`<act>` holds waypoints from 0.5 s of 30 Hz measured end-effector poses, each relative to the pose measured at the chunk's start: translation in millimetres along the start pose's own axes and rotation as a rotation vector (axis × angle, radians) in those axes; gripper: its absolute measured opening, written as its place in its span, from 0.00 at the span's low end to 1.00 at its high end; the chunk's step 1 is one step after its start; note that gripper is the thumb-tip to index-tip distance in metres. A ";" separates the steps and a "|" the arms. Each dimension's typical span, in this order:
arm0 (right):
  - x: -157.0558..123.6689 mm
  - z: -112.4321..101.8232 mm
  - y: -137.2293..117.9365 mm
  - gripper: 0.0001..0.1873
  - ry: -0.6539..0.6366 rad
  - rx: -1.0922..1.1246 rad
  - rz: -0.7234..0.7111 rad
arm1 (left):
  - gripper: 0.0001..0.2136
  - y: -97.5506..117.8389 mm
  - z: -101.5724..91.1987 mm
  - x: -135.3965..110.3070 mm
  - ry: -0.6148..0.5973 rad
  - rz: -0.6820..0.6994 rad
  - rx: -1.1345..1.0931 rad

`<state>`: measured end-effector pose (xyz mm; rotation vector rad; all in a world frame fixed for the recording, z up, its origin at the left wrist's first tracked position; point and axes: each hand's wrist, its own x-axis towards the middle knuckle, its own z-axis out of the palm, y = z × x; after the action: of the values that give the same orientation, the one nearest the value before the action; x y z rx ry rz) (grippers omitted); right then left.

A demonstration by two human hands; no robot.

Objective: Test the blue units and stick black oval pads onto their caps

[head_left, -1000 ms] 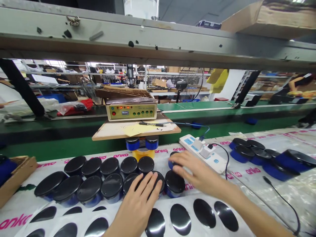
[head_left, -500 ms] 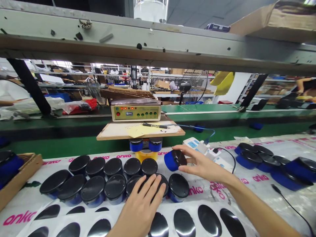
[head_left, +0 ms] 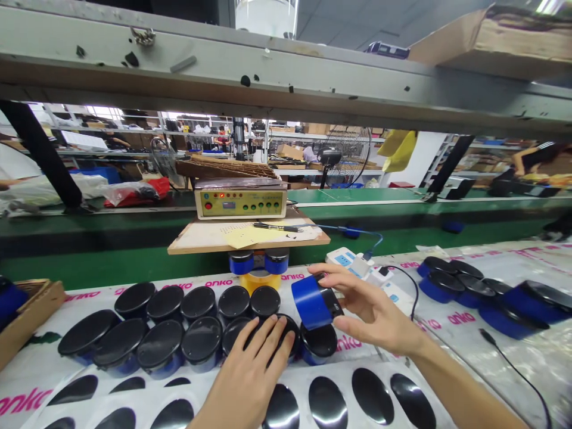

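Note:
My right hand (head_left: 373, 310) grips a blue round unit with a black top (head_left: 315, 302), lifted off the bench and tipped on its side. My left hand (head_left: 254, 372) lies flat, fingers spread, on the black lid of one unit (head_left: 286, 333) in the front row. Several identical black-topped blue units (head_left: 161, 348) stand in two rows to its left. Another unit (head_left: 319, 342) stands just below the lifted one.
A printed sheet with black oval stickers (head_left: 370, 390) covers the near bench. A white power strip (head_left: 351, 262) and black cable (head_left: 513, 366) lie right, beside more units (head_left: 465, 283). A tester box (head_left: 241, 201) sits on a wooden board (head_left: 248, 238). A cardboard box (head_left: 29, 310) stands left.
My right hand picked a unit up from the bench behind the front row, lifted it and turned it onto its side. My left hand stayed on the lid.

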<state>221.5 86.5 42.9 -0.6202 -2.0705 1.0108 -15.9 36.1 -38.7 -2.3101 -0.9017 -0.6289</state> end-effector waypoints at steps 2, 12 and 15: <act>-1.5 1.7 -2.3 0.17 0.001 0.001 -0.001 | 0.16 0.0 0.3 0.0 0.006 -0.002 -0.004; -13.8 -24.0 15.5 0.19 -0.002 -0.646 0.325 | 0.18 1.4 -0.4 -0.5 -0.030 -0.015 -0.008; -24.7 -35.4 38.0 0.20 -0.128 -0.786 0.387 | 0.17 1.2 -5.7 1.4 -0.016 -0.038 -0.037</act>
<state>268.1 107.6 16.8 -1.4197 -2.5051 0.3897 -15.2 32.3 -34.1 -2.3388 -0.9515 -0.6490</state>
